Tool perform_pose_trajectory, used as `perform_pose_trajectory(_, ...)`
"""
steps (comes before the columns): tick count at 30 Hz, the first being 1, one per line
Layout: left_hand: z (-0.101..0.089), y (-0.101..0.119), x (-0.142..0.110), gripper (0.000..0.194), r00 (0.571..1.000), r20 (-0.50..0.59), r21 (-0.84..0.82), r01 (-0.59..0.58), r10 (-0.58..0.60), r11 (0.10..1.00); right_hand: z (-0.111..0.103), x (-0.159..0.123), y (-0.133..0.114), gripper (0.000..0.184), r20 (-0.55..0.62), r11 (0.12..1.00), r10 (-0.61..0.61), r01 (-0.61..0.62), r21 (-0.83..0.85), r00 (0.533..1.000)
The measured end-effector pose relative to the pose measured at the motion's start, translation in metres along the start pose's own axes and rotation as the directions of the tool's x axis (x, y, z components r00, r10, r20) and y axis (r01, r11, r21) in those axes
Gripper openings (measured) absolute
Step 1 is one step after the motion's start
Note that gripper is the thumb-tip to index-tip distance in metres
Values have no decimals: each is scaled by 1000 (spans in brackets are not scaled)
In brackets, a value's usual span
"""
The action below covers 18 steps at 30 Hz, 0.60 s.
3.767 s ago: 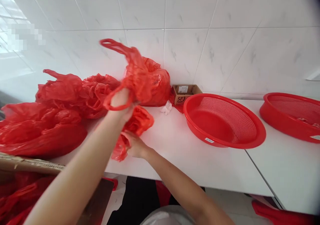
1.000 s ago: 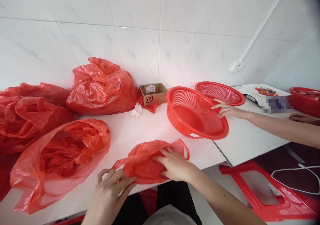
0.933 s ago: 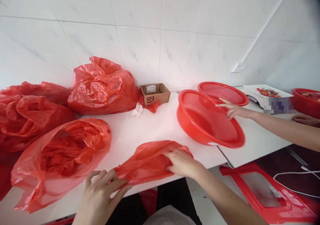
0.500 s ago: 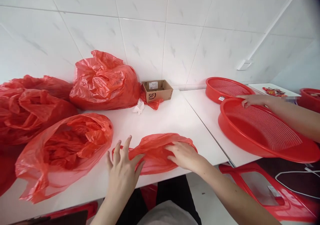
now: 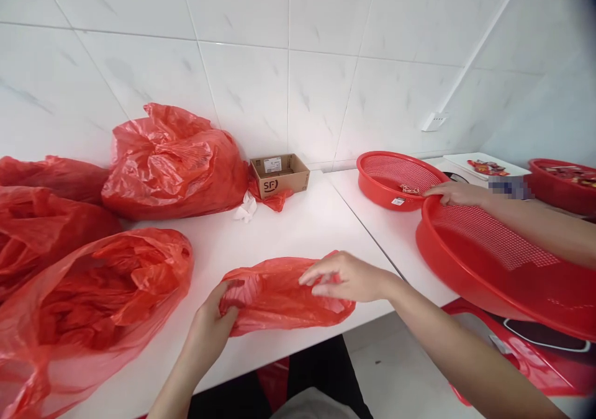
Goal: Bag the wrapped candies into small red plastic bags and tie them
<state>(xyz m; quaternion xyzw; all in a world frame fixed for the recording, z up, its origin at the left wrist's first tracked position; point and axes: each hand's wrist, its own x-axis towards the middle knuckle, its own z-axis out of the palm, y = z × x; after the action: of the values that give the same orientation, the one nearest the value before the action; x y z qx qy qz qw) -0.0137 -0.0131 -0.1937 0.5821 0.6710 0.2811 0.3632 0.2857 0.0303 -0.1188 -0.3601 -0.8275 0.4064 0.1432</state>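
well, a person stands at a white worktop (image 5: 298,239) with a thin red plastic bag (image 5: 284,295) in front of them. the bag lies low and flat near the front edge of the worktop, at the bottom middle of the frame. the left hand (image 5: 209,326) is shut on the left end of the bag and pinches a fold of it. the right hand (image 5: 344,277) is a little open, with its fingers spread and lying on top of the bag. the two hands are apart, and the bag is between them.

at the lower left, a big red bag (image 5: 60,319) with an open mouth sits near the left hand. up by the wall, a fat red bag (image 5: 172,171) sits next to a small cardboard box (image 5: 279,175), with a bit of white tissue (image 5: 246,209) at the corner of the box. at the right, another person's hand (image 5: 459,193) holds the rim of a big red basket (image 5: 493,264) tipped up on its side. a second red basket (image 5: 395,180) sits flat just behind it, and a third red basket (image 5: 563,183) is at the far right.
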Motion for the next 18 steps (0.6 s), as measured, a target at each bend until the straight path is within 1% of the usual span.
perform_pose_trajectory(1,-1,1,-3,48,1000,4,-29,18,-18,999,-11,-1,4,33,-115,999,-34,38,37,993)
perform_pose_trajectory(2,-4,2,-6,47,1000,-6,-58,19,-19,998,-24,-1,11,34,-271,999,-35,37,5,962)
perform_pose_trajectory(3,-6,3,-9,47,1000,-19,-81,14,-16,997,-39,-1,21,35,-439,996,-21,-18,-84,898)
perform_pose_trajectory(4,-9,2,-12,48,999,-30,-97,13,-16,995,-54,-1,36,37,-615,971,-10,-140,-196,789)
perform_pose_trajectory(5,-12,2,-15,49,999,-35,-106,17,-21,994,-69,0,53,44,-710,895,-1,-317,-315,704)
perform_pose_trajectory(6,-15,1,-18,51,999,-36,-109,25,-29,994,-82,0,71,54,-759,772,30,-497,-396,650)
perform_pose_trajectory(7,-18,0,-21,51,999,-37,-104,36,-40,994,-93,0,90,62,-781,630,105,-649,-426,615)
perform_pose_trajectory(8,-20,0,-23,52,998,-41,-97,49,-53,994,-102,-1,107,63,-792,500,181,-748,-437,583)
perform_pose_trajectory(9,-21,-1,-26,51,997,-49,-91,58,-63,994,-109,-2,122,58,-794,404,211,-790,-461,570)
perform_pose_trajectory(10,-23,-1,-28,51,996,-60,-89,64,-70,994,-113,-3,133,50,-793,343,233,-811,-475,563)
perform_pose_trajectory(11,-24,0,-30,50,995,-70,-91,69,-76,993,-117,-5,141,42,-792,317,231,-813,-488,566)
perform_pose_trajectory(12,-25,0,-31,49,994,-81,-93,72,-80,993,-120,-6,145,37,-792,312,214,-808,-500,572)
perform_pose_trajectory(14,-26,2,-32,48,992,-96,-93,72,-81,993,-125,-7,144,36,-801,333,165,-797,-504,575)
perform_pose_trajectory(16,-26,4,-31,49,991,-95,-97,81,-91,992,-127,-3,134,37,-817,372,101,-783,-498,568)
perform_pose_trajectory(17,-25,5,-31,51,991,-89,-103,88,-98,991,-126,0,126,37,-818,404,78,-768,-497,570)
perform_pose_trajectory(18,-25,5,-30,53,991,-83,-111,96,-105,989,-122,5,118,36,-809,443,68,-744,-500,584)
